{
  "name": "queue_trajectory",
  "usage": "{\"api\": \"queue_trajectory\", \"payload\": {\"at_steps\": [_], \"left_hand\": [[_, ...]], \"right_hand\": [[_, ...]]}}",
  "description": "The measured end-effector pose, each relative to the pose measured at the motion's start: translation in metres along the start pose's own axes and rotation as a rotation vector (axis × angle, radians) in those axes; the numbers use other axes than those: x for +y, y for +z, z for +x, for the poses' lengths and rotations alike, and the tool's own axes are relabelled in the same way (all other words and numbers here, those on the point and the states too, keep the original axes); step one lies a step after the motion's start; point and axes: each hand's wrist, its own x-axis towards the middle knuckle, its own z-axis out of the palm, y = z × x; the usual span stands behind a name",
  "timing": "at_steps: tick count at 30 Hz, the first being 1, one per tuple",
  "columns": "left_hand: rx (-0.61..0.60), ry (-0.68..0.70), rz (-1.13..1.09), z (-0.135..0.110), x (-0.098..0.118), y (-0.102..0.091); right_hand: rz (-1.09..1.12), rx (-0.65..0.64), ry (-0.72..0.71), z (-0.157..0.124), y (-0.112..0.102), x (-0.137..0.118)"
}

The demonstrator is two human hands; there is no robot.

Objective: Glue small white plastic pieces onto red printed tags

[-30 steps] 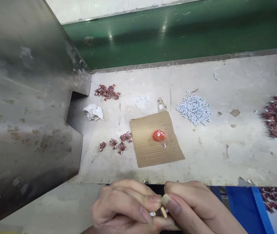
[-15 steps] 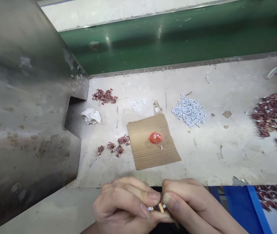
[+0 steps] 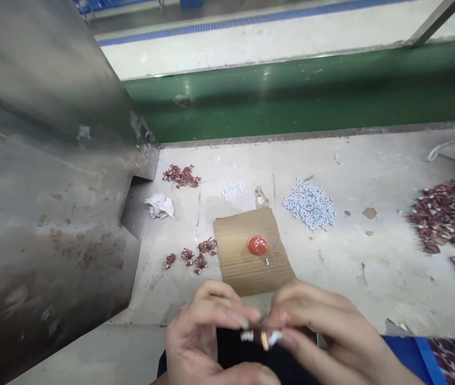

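A small brown molded piece with tan and pale blue-white parts sits between my hands, slightly blurred. My right hand is closed on its right end, thumb and fingers pinching. The fingertips of my left hand reach the piece's upper left side, while the left thumb is spread well below it. Beyond my hands, a cardboard sheet bears a round dish of glossy orange-red liquid and one tiny pale curved piece.
Pale blue-white pieces form a heap right of the cardboard. Brown pieces lie in a large pile and small clusters. Crumpled white tissue is near a metal panel. A green belt runs behind.
The view has tipped up, showing more beyond the belt. My hands have loosened around the brown piece, exposing more of it; the left thumb has moved away from it.
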Motion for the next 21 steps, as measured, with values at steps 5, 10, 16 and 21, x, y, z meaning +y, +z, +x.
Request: {"api": "queue_trajectory", "payload": {"at_steps": [5, 10, 16, 21], "left_hand": [[0.121, -0.152, 0.57, -0.008, -0.017, -0.065], [-0.06, -0.267, 1.108, -0.019, -0.032, -0.108], [-0.044, -0.216, 1.153, 0.004, -0.041, -0.113], [0.019, -0.315, 0.95, 0.01, -0.039, -0.123]], "right_hand": [[-0.547, 0.274, 0.129, 0.08, -0.082, 0.075], [-0.759, 0.388, 0.194, 0.186, -0.156, 0.128], [-0.878, 0.366, 0.209, 0.202, -0.171, 0.138], [-0.926, 0.322, 0.258, 0.133, -0.185, 0.118]]}}
